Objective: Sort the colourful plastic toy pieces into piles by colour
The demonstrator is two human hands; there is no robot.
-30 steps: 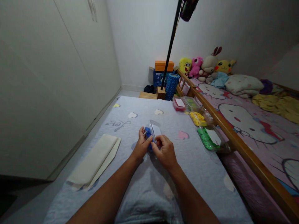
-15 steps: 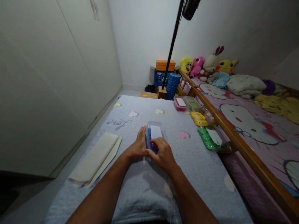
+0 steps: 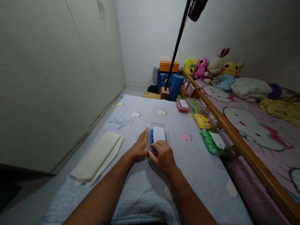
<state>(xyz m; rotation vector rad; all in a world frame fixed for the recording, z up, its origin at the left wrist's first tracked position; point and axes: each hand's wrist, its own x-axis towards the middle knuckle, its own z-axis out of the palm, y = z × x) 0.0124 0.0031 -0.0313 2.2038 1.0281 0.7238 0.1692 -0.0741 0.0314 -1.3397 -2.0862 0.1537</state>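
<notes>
A clear plastic box (image 3: 167,131) with blue pieces and a white paper in it lies on the light blue bedspread, right in front of me. Along its left side rests my left hand (image 3: 141,145), fingers stretched forward and thumb at the near corner, steadying the box. My right hand (image 3: 163,156) has its fingers curled over the near end, thumb by the near left corner. That hand covers the near part of the box, so what its fingertips grip is hidden.
Folded cream cloth (image 3: 97,157) lies to the left. On the right, by a wooden bed rail (image 3: 231,132), stand boxes with red (image 3: 183,105), yellow (image 3: 202,121) and green (image 3: 212,142) contents. A black pole (image 3: 177,47) rises beyond the far edge, near a blue foam roller (image 3: 176,87).
The right fingers have settled lower and closer together on the box's near end. My left hand keeps its place at the side. The whole view has shifted slightly.
</notes>
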